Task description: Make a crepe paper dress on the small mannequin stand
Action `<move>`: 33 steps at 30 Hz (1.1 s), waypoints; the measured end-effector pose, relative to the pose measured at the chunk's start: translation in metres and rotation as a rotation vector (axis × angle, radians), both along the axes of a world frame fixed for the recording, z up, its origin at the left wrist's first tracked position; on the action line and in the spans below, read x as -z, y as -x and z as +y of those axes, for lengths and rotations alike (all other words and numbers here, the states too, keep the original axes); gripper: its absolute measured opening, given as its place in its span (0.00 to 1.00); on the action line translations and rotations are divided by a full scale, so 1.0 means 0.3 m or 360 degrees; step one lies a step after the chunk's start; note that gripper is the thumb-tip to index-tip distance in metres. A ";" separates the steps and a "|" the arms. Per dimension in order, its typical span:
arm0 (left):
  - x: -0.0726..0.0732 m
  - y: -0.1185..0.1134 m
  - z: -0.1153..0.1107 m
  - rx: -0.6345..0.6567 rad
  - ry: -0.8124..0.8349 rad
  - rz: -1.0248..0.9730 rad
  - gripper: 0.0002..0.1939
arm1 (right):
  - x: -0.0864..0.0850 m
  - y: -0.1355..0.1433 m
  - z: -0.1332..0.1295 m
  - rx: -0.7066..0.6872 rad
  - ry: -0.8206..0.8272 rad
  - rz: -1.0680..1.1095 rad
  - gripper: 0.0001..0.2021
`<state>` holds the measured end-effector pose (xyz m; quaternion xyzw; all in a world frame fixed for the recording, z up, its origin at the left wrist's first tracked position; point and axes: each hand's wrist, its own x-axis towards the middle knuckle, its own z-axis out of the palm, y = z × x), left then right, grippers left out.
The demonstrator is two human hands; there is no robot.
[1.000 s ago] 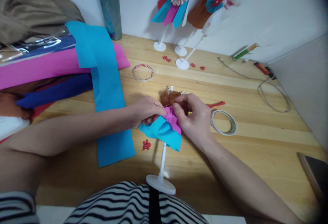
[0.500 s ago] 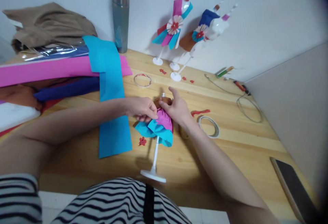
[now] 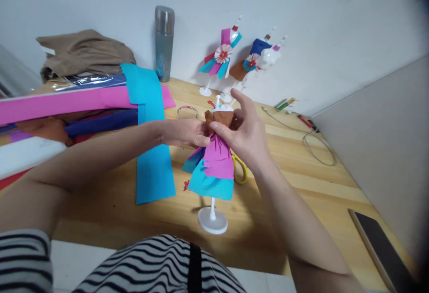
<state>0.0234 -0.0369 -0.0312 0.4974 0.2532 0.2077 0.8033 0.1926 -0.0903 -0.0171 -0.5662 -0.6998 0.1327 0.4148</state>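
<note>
Wearing brown top (image 3: pixel 220 118), pink layer (image 3: pixel 218 159) over blue skirt (image 3: pixel 212 186): white-stemmed mannequin (image 3: pixel 212 214).

Nothing legible on the items
Pale markings on the bottle (image 3: pixel 163 56) and the white tag (image 3: pixel 48 51) on the brown cloth (image 3: pixel 92 52) are too unclear to read.

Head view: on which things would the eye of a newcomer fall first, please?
Probably first on the figure in the middle, with its pink and blue skirt, between the left hand and right hand. Next, the bright blue strip lying left of it, and the decorated stands by the wall.
</note>
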 end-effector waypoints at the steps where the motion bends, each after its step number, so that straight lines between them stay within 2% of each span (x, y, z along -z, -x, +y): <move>1: 0.006 -0.007 -0.013 0.0195 0.0023 -0.0100 0.18 | -0.009 0.010 -0.003 0.0009 -0.0045 -0.0005 0.36; 2: 0.013 -0.012 -0.023 0.0254 0.0039 -0.0148 0.18 | -0.017 0.019 -0.007 0.0011 -0.0082 0.0000 0.36; 6: 0.036 -0.003 -0.045 0.0122 0.0086 -0.0285 0.21 | -0.034 0.003 -0.044 0.0006 -0.0167 0.0129 0.25; 8: 0.035 0.012 -0.052 0.0041 0.0121 -0.0245 0.19 | -0.013 -0.042 -0.070 0.0049 -0.0109 0.0160 0.19; 10: 0.029 0.028 -0.060 -0.0054 0.0153 -0.0174 0.14 | 0.038 -0.096 -0.098 0.0112 0.0107 0.0028 0.17; 14: 0.026 0.050 -0.079 -0.0183 0.0238 -0.0154 0.04 | 0.190 -0.149 -0.167 0.0143 0.0552 -0.0499 0.18; 17: 0.039 0.058 -0.094 -0.0289 0.0360 -0.0164 0.08 | 0.270 -0.132 -0.215 0.0197 0.0535 -0.0816 0.22; 20: 0.053 0.060 -0.106 -0.0337 0.0466 -0.0118 0.14 | 0.293 -0.112 -0.237 0.0321 0.0473 -0.1011 0.25; 24: 0.055 0.060 -0.110 -0.0398 0.0517 -0.0088 0.14 | 0.284 -0.121 -0.237 0.0410 0.0429 -0.1148 0.29; 29: 0.056 0.066 -0.093 -0.0453 0.0528 -0.0159 0.12 | 0.295 -0.166 -0.238 0.0459 0.0613 -0.1070 0.29; 31: 0.060 0.069 -0.086 -0.0445 0.0519 -0.0189 0.11 | 0.303 -0.196 -0.237 0.0444 0.0606 -0.0870 0.29; 33: 0.063 0.071 -0.081 -0.0454 0.0523 -0.0186 0.11 | 0.303 -0.232 -0.237 0.0380 0.0659 -0.0506 0.29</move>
